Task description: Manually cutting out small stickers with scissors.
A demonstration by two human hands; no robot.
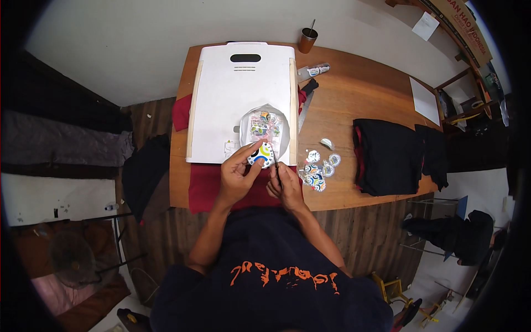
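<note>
Landmark: white board (235,99) lying flat on the wooden tabletop (359,94); red cloth (206,185) sticks out from under its left edge and near edge; left hand (238,174) sits at the board's near edge, grip closed, thumb and fingers pinching a round colourful sticker (261,153) right at that edge; just beyond it, on the board's near-right part, a grey round-cut sheet of printed stickers (265,126); right hand (285,185) just off the board's near-right corner, grip closed around a thin dark tool (275,163), tip touching the sticker's right side; can't tell what kind of tool; right of the board's near corner, a cluster of cut round stickers (318,169) on the bare wood; beside the board's right edge, a long dark-handled blade (306,102); past the far-right corner, a brown cup (307,40) with a stick in it; well right of the board, folded black cloth (387,155).
</note>
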